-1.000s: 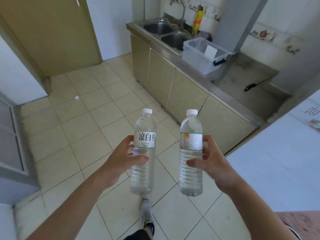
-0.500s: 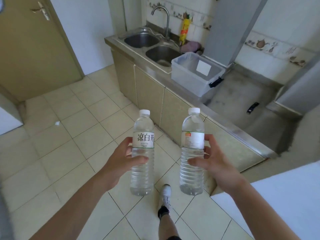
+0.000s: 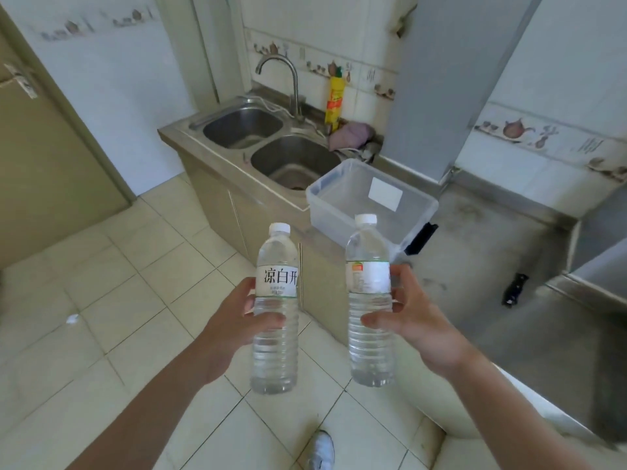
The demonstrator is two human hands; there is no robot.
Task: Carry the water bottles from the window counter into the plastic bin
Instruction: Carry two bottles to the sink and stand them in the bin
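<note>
Head view, the only feed I've got. Left hand (image 3: 234, 320) is wrapped around the left bottle (image 3: 275, 310) at mid-body, thumb across the front below the label, fingers behind. Bottle is upright, white cap on, clear water inside, white label with large dark characters. Right hand (image 3: 412, 320) is closed on the right bottle (image 3: 370, 307) the same way, thumb in front, fingers curled round the far side at label height. That one is also upright and capped; its label shows small print and an orange mark. The two bottles are side by side, apart, not touching, both held in the air over the tiled floor (image 3: 135, 300).

Plastic bin (image 3: 339, 212) sits on the steel counter (image 3: 509, 252) beyond the bottles, just right of the double sink (image 3: 268, 144). It's translucent with a white sticker on its inner wall and a dark latch (image 3: 420, 239) on its near right corner. I see nothing inside it. From here the right bottle's cap overlaps the bin's near wall.

Faucet (image 3: 281, 79) stands behind the sink, with a yellow bottle (image 3: 334, 100) and a purple cloth (image 3: 351, 135) beside it. A small dark object (image 3: 515, 290) lies on the counter to the right. One white shoe (image 3: 320, 451) shows at the bottom edge.
</note>
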